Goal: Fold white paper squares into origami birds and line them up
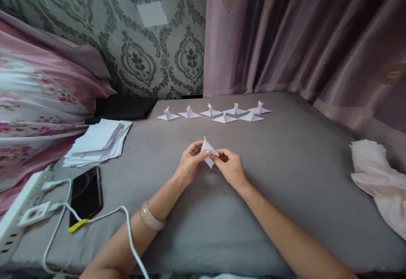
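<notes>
On cloth, seven paper figures; left hand, right hand pinching one folded paper.

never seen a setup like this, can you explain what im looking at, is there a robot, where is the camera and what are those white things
There is no robot here, just a person's two bare hands. The single picture comes from a camera worn on that person's head, looking forward and down, so the forearms reach in from the bottom edge.

The left hand and right hand together hold a small folded paper piece. A bangle circles the left arm.

On the grey surface, seven folded paper figures stand beyond the hands. To the left lie a stack of paper, a dark phone and a white power strip. A pale cloth lies at the far right.
</notes>
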`<state>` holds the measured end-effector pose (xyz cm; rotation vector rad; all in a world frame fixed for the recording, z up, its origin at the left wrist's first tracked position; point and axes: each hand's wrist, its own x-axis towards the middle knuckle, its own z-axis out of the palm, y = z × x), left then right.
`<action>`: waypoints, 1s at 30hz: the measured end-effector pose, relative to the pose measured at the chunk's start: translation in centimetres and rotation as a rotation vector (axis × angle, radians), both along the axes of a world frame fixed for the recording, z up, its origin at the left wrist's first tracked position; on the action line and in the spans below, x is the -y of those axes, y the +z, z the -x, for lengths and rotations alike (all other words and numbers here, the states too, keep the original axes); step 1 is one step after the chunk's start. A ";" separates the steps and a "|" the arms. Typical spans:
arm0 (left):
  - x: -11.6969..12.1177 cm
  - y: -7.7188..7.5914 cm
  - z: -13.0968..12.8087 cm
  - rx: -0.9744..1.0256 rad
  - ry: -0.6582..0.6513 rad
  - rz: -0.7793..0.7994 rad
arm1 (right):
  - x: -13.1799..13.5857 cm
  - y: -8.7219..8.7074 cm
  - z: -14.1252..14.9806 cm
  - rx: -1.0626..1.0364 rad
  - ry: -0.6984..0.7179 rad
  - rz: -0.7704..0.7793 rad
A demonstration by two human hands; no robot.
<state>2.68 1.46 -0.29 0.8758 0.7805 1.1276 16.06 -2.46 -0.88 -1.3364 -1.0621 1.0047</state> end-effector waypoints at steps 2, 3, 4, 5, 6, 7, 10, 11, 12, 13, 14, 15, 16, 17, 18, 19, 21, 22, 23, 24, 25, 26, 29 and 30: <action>0.0 0.4 -0.2 -0.001 -0.007 -0.063 | 0.2 0.1 -0.2 0.066 0.001 -0.031; 0.0 0.5 -0.3 -0.012 -0.018 -0.078 | 0.2 0.2 -0.3 0.094 0.001 -0.042; 0.1 0.7 -0.4 -0.027 -0.027 -0.090 | 0.3 0.3 -0.5 0.119 0.001 -0.052; 0.2 0.8 -0.6 -0.041 -0.025 -0.104 | 0.3 0.4 -0.6 0.144 0.003 -0.058; 0.3 0.9 -0.7 -0.051 -0.011 -0.116 | 0.3 0.5 -0.7 0.164 0.006 -0.061; 0.4 1.0 -0.9 -0.056 0.012 -0.128 | 0.3 0.6 -0.8 0.177 0.010 -0.064; 0.6 1.4 -1.4 -0.047 0.072 -0.143 | 0.3 1.0 -1.1 0.197 0.020 -0.083; 0.7 1.6 -1.6 -0.039 0.087 -0.140 | 0.3 1.2 -1.3 0.221 0.010 -0.105; 0.8 1.8 -1.8 -0.032 0.096 -0.133 | 0.4 1.5 -1.4 0.257 -0.007 -0.139; 0.8 2.0 -2.0 -0.032 0.097 -0.125 | 0.5 1.8 -1.6 0.302 -0.028 -0.183; 0.9 2.1 -2.3 -0.039 0.094 -0.117 | 0.6 2.1 -1.8 0.349 -0.047 -0.233; 1.1 2.2 -2.5 -0.053 0.089 -0.110 | 0.7 2.5 -2.0 0.388 -0.059 -0.283; 1.2 2.3 -2.6 -0.070 0.081 -0.105 | 0.8 2.9 -2.2 0.416 -0.063 -0.327; 1.3 2.2 -2.8 -0.089 0.072 -0.105 | 1.0 3.3 -2.3 0.433 -0.059 -0.359; 1.4 2.1 -2.9 -0.108 0.065 -0.112 | 1.1 3.6 -2.4 0.443 -0.051 -0.378; 1.5 1.9 -2.9 -0.128 0.059 -0.126 | 1.2 3.8 -2.5 0.449 -0.042 -0.384; 1.7 1.3 -2.8 -0.175 0.050 -0.172 | 1.3 4.0 -2.5 0.446 -0.023 -0.369; 1.8 1.0 -2.7 -0.206 0.052 -0.200 | 1.4 4.1 -2.5 0.440 -0.014 -0.356; 1.8 0.9 -2.5 -0.242 0.058 -0.230 | 1.4 4.1 -2.5 0.430 -0.005 -0.342; 1.9 0.7 -2.4 -0.280 0.066 -0.258 | 1.4 4.1 -2.4 0.419 0.006 -0.329; 2.0 0.7 -2.2 -0.321 0.076 -0.288 | 1.5 4.1 -2.5 0.405 0.020 -0.317; 2.1 0.8 -2.0 -0.360 0.088 -0.321 | 1.5 4.2 -2.5 0.390 0.037 -0.304; 2.4 1.5 -1.7 -0.455 0.115 -0.433 | 1.7 4.8 -2.7 0.327 0.100 -0.238; 2.5 1.7 -1.7 -0.471 0.121 -0.470 | 1.7 5.0 -2.7 0.303 0.114 -0.211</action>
